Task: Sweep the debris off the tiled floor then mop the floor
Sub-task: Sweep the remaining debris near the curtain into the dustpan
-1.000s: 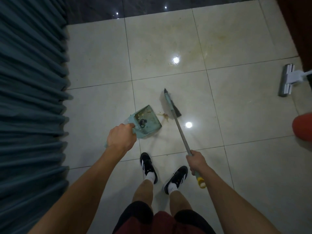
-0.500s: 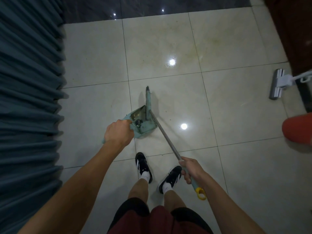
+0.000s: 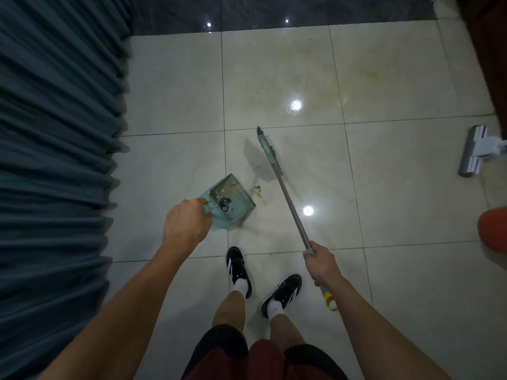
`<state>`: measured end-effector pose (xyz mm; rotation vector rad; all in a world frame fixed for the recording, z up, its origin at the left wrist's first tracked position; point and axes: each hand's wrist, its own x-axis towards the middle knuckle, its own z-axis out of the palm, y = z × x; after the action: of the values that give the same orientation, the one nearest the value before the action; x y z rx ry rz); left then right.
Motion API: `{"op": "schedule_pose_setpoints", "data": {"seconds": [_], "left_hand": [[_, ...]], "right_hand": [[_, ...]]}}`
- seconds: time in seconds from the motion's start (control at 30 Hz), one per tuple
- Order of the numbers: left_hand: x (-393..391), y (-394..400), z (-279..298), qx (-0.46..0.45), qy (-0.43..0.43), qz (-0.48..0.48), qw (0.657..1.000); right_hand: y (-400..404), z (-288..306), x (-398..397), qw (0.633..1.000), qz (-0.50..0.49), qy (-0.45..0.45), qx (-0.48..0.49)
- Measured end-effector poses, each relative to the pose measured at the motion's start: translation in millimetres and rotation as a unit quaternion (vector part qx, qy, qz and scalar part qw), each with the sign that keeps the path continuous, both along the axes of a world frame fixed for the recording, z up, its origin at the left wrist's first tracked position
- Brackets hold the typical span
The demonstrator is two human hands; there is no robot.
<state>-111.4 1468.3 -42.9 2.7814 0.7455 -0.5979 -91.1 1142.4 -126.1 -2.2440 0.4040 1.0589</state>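
Observation:
A teal dustpan (image 3: 236,201) rests on the pale tiled floor (image 3: 411,215), with dark and tan scraps inside. My left hand (image 3: 186,223) grips its handle at the near left corner. A small heap of tan debris (image 3: 258,191) lies just right of the pan's mouth. The broom head (image 3: 270,153) is lifted off to the upper right of that heap. My right hand (image 3: 322,263) holds the broom's grey pole (image 3: 292,207) near the teal grip, whose yellow end (image 3: 330,300) sticks out below the hand. A brownish stain (image 3: 354,75) spreads over the far tiles.
Teal pleated curtains (image 3: 55,160) run along the left. A white flat mop head (image 3: 474,150) lies on the floor at the right edge. A red rounded object (image 3: 493,229) sits at right. Dark glossy tiles (image 3: 274,12) border the far side. My feet (image 3: 258,281) stand behind the pan.
The broom head was at the dustpan's mouth half a second ago; it has swung back out to the right and up. The dustpan stays put in my left hand.

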Motion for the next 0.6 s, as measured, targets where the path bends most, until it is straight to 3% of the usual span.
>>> {"op": "schedule_pose_setpoints", "data": {"seconds": [0.33,0.6], "left_hand": [[27.3,7.8,-12.6,0.015,0.011,-0.011,1.000],[34.9,-5.9,-15.2,0.020,0.032,-0.037,0.999]], "right_hand": [[14.8,-23.5,18.5,0.997,0.065,0.028,-0.030],[40.1,-8.7,12.9,0.983,-0.039,0.174,0.051]]}}
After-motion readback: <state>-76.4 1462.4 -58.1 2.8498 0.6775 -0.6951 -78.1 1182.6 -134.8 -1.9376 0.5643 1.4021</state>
